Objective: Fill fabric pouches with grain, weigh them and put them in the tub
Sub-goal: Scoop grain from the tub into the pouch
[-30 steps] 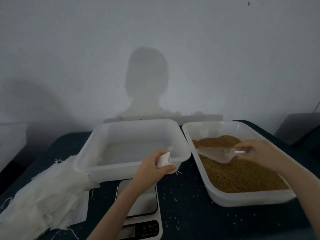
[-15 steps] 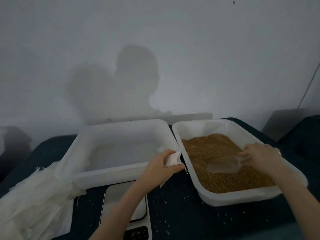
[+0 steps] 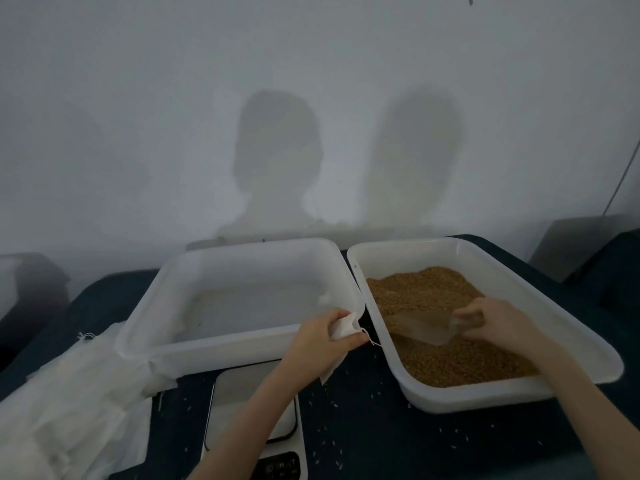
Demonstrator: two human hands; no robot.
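My left hand [image 3: 320, 341] grips a small white fabric pouch [image 3: 343, 328] at the near right corner of the white tub [image 3: 221, 344], which holds no pouches that I can see. My right hand [image 3: 498, 323] holds the handle of a clear plastic scoop [image 3: 420, 328], its bowl lying in the brown grain [image 3: 426, 289] inside the right tub [image 3: 519, 388]. A white digital scale [image 3: 242, 386] sits under my left forearm, partly hidden by it.
A heap of white fabric pouches [image 3: 69, 403] lies at the left on the dark table [image 3: 363, 438]. Loose grains are scattered on the table between the scale and the grain tub. A grey wall stands close behind both tubs.
My right hand has lowered the scoop from above the grain tub into the grain. My left hand with the pouch has moved right, toward the grain tub's edge.
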